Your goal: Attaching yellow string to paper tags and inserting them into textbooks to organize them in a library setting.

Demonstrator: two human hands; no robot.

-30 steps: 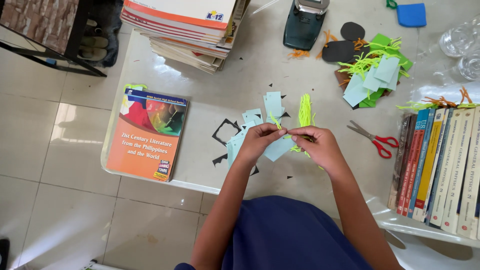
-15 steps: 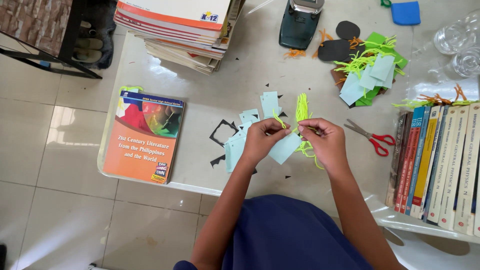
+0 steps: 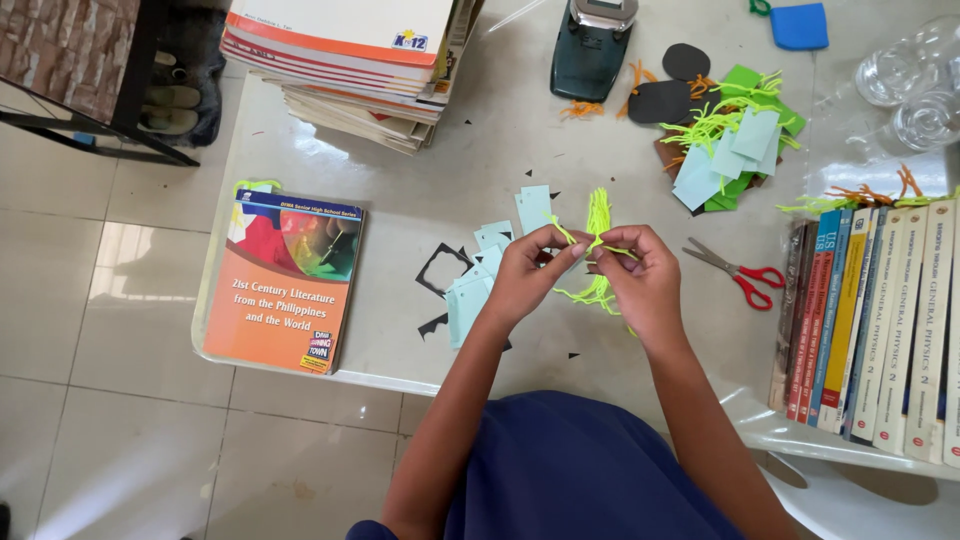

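Two hands meet at the middle of the frame over the white bench [image 3: 480, 170]: the left hand [image 3: 525, 272] and the right hand [image 3: 640, 270] each pinch a strand of neon-green yarn [image 3: 597, 215] between fingertips, so both are closed on it, and the strand runs taut between them. A small tuft of the same yarn stands just above the fingers, and more of it trails below the right hand onto the bench. Just left of the left hand lie pale blue paper tags [image 3: 470, 285], some overlapping, with black paper scraps [image 3: 440, 268] touching their left side. To the right of the right hand, near but apart, rest red-handled scissors [image 3: 740, 272]. In the upper right sits a heap of green and pale blue tags with yarn [image 3: 735, 140], beside black oval cutouts [image 3: 665, 95]. A dark hole punch [image 3: 590, 45] stands at the top centre, and a stack of books [image 3: 345, 60] fills the upper left of the bench. A single orange-covered book [image 3: 285, 280] lies flat at the left edge of the bench. A row of upright books [image 3: 880, 320] lines the right edge of the frame, and clear glasses [image 3: 905, 90] sit in the upper right corner
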